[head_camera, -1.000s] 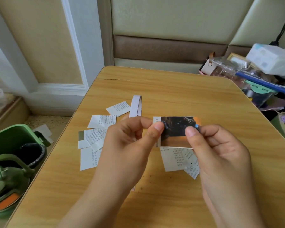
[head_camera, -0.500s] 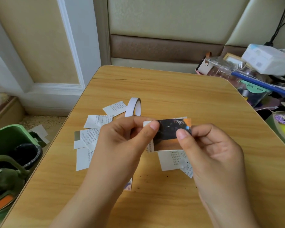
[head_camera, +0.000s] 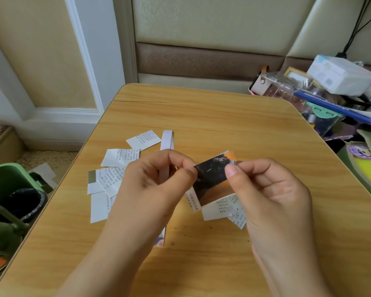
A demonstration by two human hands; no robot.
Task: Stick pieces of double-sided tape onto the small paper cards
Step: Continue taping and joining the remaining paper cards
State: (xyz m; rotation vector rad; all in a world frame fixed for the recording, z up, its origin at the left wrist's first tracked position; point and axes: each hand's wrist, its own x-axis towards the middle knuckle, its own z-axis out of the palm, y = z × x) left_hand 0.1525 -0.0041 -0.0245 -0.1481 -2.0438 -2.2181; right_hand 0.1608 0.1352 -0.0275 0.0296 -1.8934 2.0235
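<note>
Partly hidden card (head_camera: 210,181) between hands (head_camera: 159,181)

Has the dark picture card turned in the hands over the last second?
Yes. The card lay level with the table's far edge; now it is tilted, its right end higher, pinched by both hands.

Wooden table (head_camera: 234,116), scattered printed paper cards (head_camera: 120,157), white tape strip (head_camera: 167,138)
</note>
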